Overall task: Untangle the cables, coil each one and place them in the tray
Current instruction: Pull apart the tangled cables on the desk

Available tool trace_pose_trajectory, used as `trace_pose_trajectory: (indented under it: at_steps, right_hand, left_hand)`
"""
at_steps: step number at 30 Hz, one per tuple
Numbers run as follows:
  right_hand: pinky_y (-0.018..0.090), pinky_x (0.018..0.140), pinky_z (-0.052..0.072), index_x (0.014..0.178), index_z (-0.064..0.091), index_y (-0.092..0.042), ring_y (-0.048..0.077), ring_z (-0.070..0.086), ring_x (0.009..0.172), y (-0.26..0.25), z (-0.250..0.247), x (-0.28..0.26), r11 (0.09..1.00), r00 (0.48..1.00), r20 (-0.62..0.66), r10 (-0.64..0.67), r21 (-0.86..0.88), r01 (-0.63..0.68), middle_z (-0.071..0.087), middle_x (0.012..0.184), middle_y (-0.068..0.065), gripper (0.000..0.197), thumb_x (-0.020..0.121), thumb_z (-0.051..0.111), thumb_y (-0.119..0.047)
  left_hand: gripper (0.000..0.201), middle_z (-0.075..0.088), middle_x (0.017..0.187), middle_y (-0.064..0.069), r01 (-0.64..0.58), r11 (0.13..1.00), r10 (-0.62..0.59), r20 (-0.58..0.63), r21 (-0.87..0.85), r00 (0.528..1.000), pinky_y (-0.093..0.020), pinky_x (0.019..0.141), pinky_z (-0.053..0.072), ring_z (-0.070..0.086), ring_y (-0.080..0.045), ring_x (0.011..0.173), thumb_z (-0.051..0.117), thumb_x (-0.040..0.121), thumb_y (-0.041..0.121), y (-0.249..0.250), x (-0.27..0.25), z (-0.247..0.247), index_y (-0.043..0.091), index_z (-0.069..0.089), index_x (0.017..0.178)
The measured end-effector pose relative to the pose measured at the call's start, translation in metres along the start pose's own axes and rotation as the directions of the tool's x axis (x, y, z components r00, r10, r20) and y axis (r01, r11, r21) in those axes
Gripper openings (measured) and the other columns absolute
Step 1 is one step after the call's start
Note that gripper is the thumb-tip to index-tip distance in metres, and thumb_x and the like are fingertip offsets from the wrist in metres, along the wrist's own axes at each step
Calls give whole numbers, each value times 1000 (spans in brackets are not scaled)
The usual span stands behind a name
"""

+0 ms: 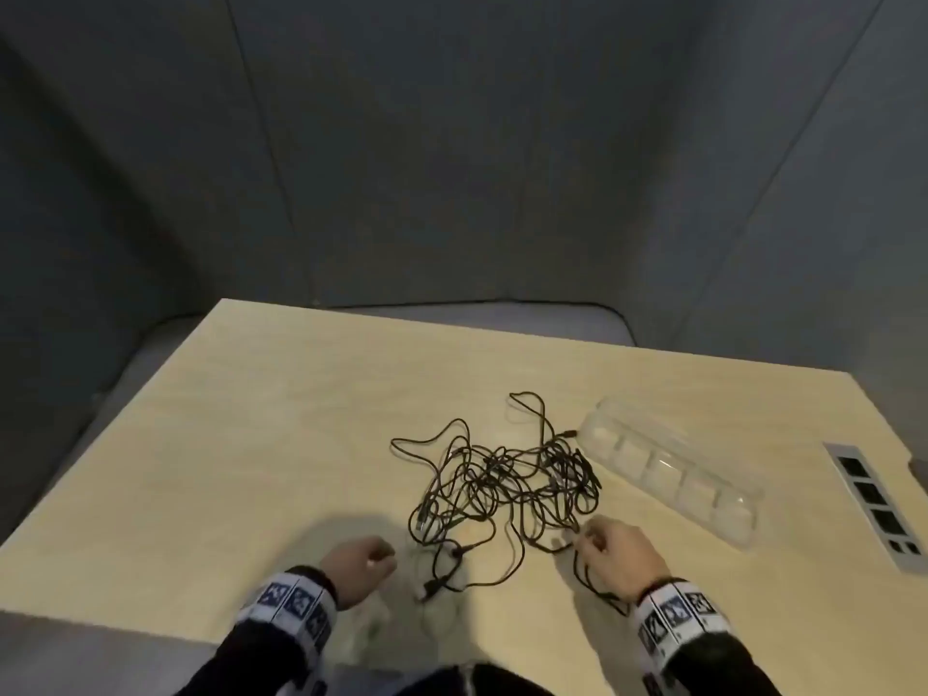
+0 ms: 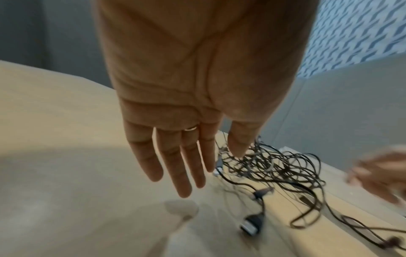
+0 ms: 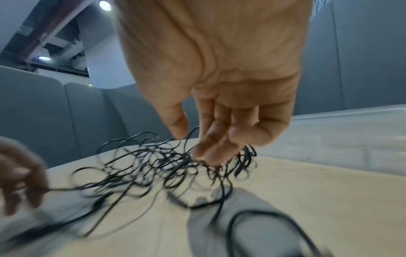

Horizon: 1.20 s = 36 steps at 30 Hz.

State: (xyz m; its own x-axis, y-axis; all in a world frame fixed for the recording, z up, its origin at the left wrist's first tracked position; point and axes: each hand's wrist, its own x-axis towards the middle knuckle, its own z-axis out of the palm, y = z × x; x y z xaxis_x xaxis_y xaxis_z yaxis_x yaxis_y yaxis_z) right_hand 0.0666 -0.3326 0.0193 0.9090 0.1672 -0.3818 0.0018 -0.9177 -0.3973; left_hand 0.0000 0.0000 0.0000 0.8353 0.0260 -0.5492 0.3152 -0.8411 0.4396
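Left hand [image 1: 359,565] hovers near the desk [image 1: 201,444] front edge, just left of the tangle; wrist view shows fingers [image 2: 173,167] straight and apart, holding nothing. Likely free to pin or pick a plug [image 2: 251,224] lying close by. Cables [image 1: 502,484] sit mid-desk as one black knot, loops crossing everywhere, several plug ends trailing toward the front edge; nothing coiled yet. Right hand [image 1: 620,555] is at the knot's front-right side, fingers [image 3: 211,153] curled down into the strands. Looks like a pinch on one strand, but blur hides the contact, so can't tell whether that grip is clamped. One strand loops back under the right wrist. Tray [image 1: 673,474] lies clear and compartmented toward the right edge, touching the knot's far-right loops, no cable inside. Judgement: task barely begun; finding a free end first makes sense.
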Motion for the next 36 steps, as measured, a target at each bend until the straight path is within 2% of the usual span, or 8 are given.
trace_pose_trajectory:
  at_steps: [4,8,12,17,21,24,31,36]
  right_hand:
    - [33,83,46,113,56,-12,32,59,100,-7,-17,52,979,951,-274,141,184,-92,62,109,15,36,89,56,-39]
    - [39,102,38,140,37,-14,39,46,122,-14,-13,86,952,968,-93,233,224,-207,43,134,24,66,87,55,-50]
    - [33,92,47,125,54,-7,33,58,110,-33,-7,99,976,981,-112,158,171,-137,62,119,17,37,90,57,-20]
    - [21,69,38,99,72,-8,17,58,81,-77,-32,85,955,984,-157,-88,267,128,70,90,9,23,88,62,-26]
    - [30,88,49,101,73,-12,16,63,93,-119,-51,57,878,919,-66,-389,277,391,72,98,3,20,89,62,-25]
    - [32,84,55,98,71,-10,18,67,92,-148,-61,35,720,894,-25,-448,583,377,72,91,8,17,92,56,-15]
    - [26,74,57,88,65,-9,15,67,78,-160,-131,-2,314,879,-358,-315,835,452,69,72,1,21,97,46,-10]
    - [17,46,36,82,60,-9,7,41,53,-119,-166,-8,263,869,-495,-27,835,483,47,55,-9,25,98,45,-21]
  left_hand:
    - [36,59,127,-5,-16,999,13,73,45,997,-24,95,40,54,-20,117,47,96,34,14,2,8,15,55,125]
    - [37,60,127,-5,-28,995,19,96,93,995,-25,95,40,54,-20,117,48,96,34,12,-3,11,15,56,126]
    - [36,60,127,-4,-30,997,26,59,68,998,-25,94,39,55,-19,116,47,96,32,8,-11,4,14,56,126]
    - [39,55,132,-3,-123,988,105,-177,-93,979,-24,94,40,54,-15,116,52,94,30,21,-13,-13,15,49,130]
    - [106,23,152,-8,-342,913,221,-435,-223,873,-31,115,22,23,-19,141,77,72,40,62,-5,-27,6,11,148]
    - [135,24,146,5,-420,795,241,-407,-438,881,-22,111,24,24,-7,137,86,60,37,98,1,-32,13,-13,148]
    - [35,63,107,-2,-481,876,414,-437,-48,798,-36,94,41,54,-22,103,54,90,35,114,32,-37,16,50,119]
    - [33,55,122,-2,-359,917,399,-415,174,818,-35,96,37,44,-23,117,45,96,27,94,46,-55,16,51,126]
